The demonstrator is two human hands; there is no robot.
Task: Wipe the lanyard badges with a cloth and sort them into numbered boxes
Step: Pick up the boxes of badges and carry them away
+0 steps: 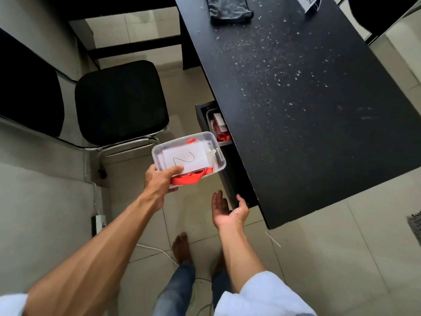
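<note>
Beside the open drawer (201,119), in the head view, I am holding the box (222,159) by its near end in my left hand (159,179). My thumb is lying across the paper (186,156) marked "2" and my fingers are curling under the base. The box is hanging over the floor, clear of the table (307,99). Red lanyards (186,180) are bunching inside it, against the near wall. My right hand (227,212) is hovering palm up, fingers spread, gripping nothing, just beside the drawer's near end. A second box (210,115) is sitting in the drawer, mostly under the table edge. The cloth (230,9) is lying at the table's far end, well apart from both hands.

I judge I am lifting this box out to the table. Gripped at one end, it is likely to tip, and I cannot tell whether a lid is on. I should be sliding the right hand under its far end, levelling it, and setting it down flat near the cloth.
</note>
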